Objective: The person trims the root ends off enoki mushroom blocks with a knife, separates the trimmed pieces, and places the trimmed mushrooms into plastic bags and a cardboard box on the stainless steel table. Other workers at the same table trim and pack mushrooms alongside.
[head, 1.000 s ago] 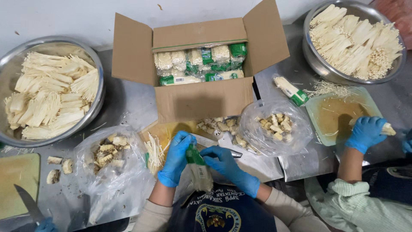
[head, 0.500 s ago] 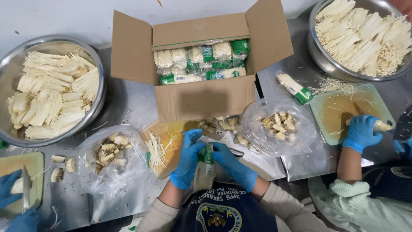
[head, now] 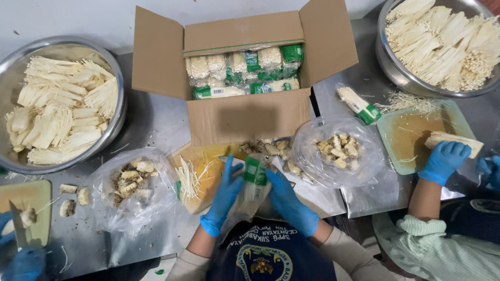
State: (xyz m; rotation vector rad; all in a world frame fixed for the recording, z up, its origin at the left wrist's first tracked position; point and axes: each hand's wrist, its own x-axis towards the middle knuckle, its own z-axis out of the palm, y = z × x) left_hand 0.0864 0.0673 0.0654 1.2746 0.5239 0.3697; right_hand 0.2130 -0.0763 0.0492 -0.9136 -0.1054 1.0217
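Far left there's a big steel bowl (head: 112, 127) full of trimmed enoki, and below it a co-worker's blue-gloved hand (head: 23, 263) w/ a knife (head: 18, 224) on a green board (head: 36, 200). Next over, a clear bag of cut-off root ends (head: 133, 182) sits on the metal table (head: 156, 130).

Middle: the mushroom pack (head: 252, 187), clear plastic w/ a green end, is upright-ish right in front of the person, just below the open cardboard box (head: 250, 117) of more packs. It's sandwiched btwn both hands. Left hand (head: 224, 200) is curled around the pack's left side, fingers wrapped on the plastic, gripping it. Right hand (head: 289, 203) is clamped on the right side, thumb near the green end. Both blue gloves, both closed on it, neither loose. An orange cutting board (head: 208, 161) w/ a few loose strands lies just behind the left hand.

Right: second bag of root bits (head: 336, 151), then another person's gloved hand (head: 442, 158) pressing a bundle on a green board (head: 411, 135), second bowl (head: 396, 73) above.
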